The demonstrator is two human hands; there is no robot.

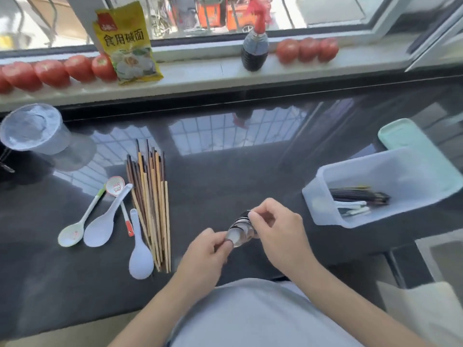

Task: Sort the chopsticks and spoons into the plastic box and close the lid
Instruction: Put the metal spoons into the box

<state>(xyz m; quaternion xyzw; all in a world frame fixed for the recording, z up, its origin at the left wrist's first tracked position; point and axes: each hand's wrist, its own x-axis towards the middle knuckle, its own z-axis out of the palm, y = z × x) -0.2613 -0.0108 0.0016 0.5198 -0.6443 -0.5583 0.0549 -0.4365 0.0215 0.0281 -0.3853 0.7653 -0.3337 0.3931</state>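
A bundle of brown and tan chopsticks (151, 204) lies on the dark counter at the left, with several white spoons (100, 221) beside it. The translucent plastic box (383, 184) sits at the right, holding dark chopsticks (360, 195) and some spoons. Its pale green lid (400, 135) lies just behind it. Between the two, near the counter's front, my left hand (205, 256) and my right hand (278, 231) both pinch a stack of small shiny metal spoons (241, 227), bowls toward me.
A clear plastic cup (35, 130) lies tipped at the far left. On the windowsill stand tomatoes (52, 72), a yellow packet (127, 43), a dark sauce bottle (255, 51) and more tomatoes (308, 50). The counter's front edge runs under my arms.
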